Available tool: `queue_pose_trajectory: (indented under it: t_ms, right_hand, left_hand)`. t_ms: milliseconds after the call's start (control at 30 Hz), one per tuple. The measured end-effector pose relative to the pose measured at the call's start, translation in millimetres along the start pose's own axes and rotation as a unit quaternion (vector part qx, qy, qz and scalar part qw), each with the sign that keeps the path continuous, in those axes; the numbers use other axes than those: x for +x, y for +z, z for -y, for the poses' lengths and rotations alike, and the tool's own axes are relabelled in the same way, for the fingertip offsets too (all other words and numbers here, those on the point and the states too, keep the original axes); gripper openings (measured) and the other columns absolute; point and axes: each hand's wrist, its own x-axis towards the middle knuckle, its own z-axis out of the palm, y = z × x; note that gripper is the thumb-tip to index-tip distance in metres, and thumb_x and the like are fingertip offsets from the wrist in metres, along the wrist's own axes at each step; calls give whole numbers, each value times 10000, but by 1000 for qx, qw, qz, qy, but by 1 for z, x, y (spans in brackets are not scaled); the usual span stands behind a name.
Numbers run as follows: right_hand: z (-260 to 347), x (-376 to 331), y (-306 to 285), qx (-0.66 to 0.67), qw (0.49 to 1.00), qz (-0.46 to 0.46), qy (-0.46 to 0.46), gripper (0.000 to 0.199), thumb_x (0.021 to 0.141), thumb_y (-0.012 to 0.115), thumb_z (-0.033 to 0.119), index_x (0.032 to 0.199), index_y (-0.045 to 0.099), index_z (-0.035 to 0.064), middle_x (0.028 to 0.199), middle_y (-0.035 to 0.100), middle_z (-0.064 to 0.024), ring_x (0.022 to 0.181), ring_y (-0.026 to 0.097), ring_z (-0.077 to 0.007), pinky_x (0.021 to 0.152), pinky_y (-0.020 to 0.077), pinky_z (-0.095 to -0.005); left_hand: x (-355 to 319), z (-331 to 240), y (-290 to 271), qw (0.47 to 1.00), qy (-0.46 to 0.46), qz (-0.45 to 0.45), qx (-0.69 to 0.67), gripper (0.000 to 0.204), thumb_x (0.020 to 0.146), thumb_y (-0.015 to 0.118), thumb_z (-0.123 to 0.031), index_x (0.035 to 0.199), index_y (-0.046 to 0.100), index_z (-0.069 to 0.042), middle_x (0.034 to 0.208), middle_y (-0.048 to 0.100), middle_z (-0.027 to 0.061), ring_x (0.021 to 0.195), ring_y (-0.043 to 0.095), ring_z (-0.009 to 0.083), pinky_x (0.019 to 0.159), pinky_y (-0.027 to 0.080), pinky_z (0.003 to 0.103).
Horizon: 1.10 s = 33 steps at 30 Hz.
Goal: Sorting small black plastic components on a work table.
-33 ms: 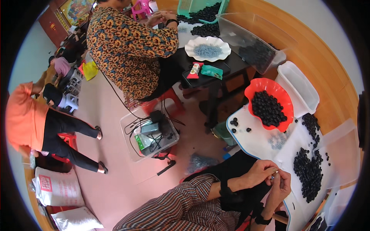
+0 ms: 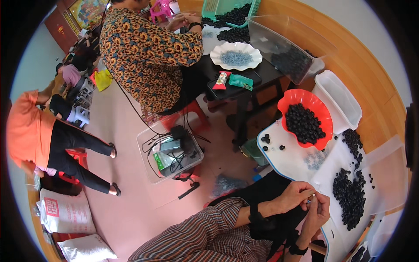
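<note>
My left hand (image 2: 297,194) and my right hand (image 2: 318,213) meet over the near edge of a white table (image 2: 279,162). Both are closed in a pinch, fingertips touching. A tiny pale piece (image 2: 313,196) peeks out between them; its kind is too small to make out, and the fingers cover most of it. To the right of my hands lies a heap of small black round parts (image 2: 349,196). Beyond them a red scalloped bowl (image 2: 325,114) holds more of these black parts. Small clear bits (image 2: 315,160) are scattered beside the bowl.
A white plastic bin (image 2: 338,98) stands behind the bowl. Across the way, a person in a patterned shirt (image 2: 148,56) sits at a dark table with a white scalloped plate (image 2: 216,56) of bluish bits. A clear box (image 2: 196,160) of cables and a standing person in orange (image 2: 30,131) are left.
The person in orange has shifted slightly, with the lower arm in a different position. My two hands hold the same pinch in the same place.
</note>
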Motion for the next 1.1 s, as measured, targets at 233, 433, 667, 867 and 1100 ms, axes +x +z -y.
queue_pose_trajectory:
  t_ms: [233,433,667,867,1100]
  right_hand:
    - [-4,0,-11,-55,997,0,-45,97,938,556,-58,1020,604,-42,976,516,-33,827,523,-81,709,438,-203]
    - [-2,-4,-11,-36,999,-6,-2,113,934,542,-71,1026,604,-49,975,514,-36,836,521,-85,711,430,-197]
    - [-11,-4,-9,-40,998,14,-54,125,936,548,-60,1050,599,-49,991,521,-47,844,530,-91,731,439,-196]
    - [-1,-5,0,-63,998,0,-19,101,977,534,14,1033,600,-36,919,539,-30,722,475,-57,646,395,-196]
    - [-3,-6,-2,-43,996,34,-66,127,1005,522,80,995,604,-17,852,513,-2,671,427,-36,592,341,-188]
  left_hand:
    - [0,-14,3,999,-6,27,-26,206,992,570,-143,1067,632,39,812,639,43,613,615,84,566,534,195]
    - [0,-18,-3,999,-4,19,-33,209,983,586,-141,1087,628,34,855,651,53,623,639,95,579,549,203]
    - [-2,-16,-1,1000,4,24,-6,215,981,595,-167,1065,633,27,887,653,50,643,624,75,578,550,202]
    - [-7,-15,-2,999,20,26,4,262,959,633,-195,1087,600,31,845,642,55,576,584,77,503,494,200]
    - [-12,-14,0,998,-22,45,-31,328,949,657,-259,1061,596,43,777,617,52,541,571,85,474,482,199]
